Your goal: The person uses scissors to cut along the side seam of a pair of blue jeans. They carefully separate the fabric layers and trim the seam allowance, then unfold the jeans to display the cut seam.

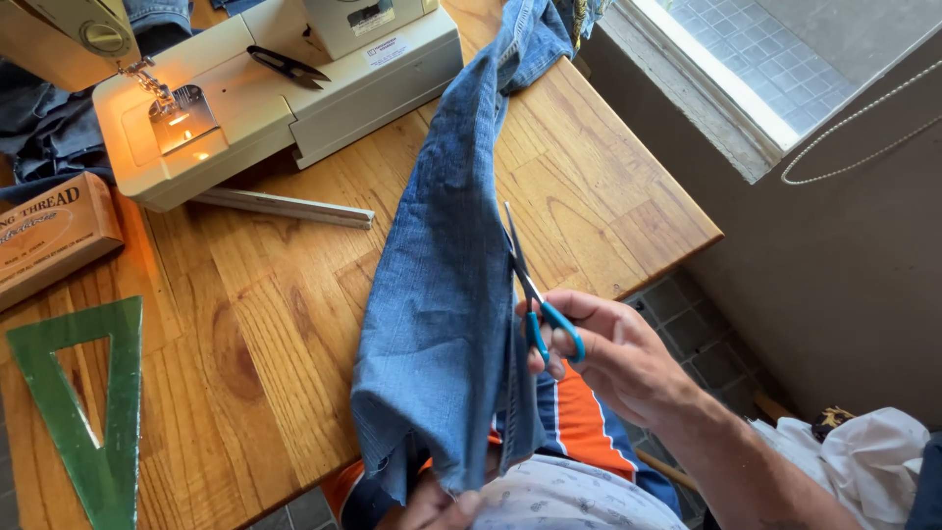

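- Head view: right hand off the desk's near edge, fingers closed through blue scissors handles.
- Scissors: blades point up and away, long axis along the denim's right edge, touching it.
- Denim: long strip, running from desk's far edge down to the lap.
- Left hand: fingers pinched on denim's lower end.
- Sewing machine, snips, ruler, green set square, box: desk's left side.

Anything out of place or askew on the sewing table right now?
Nothing looks damaged or spilled. The right hand works blue-handled scissors along the denim piece, whose lower end the left hand holds. Small thread snips lie loose on the sewing machine bed, and a ruler sits partly tucked under it.
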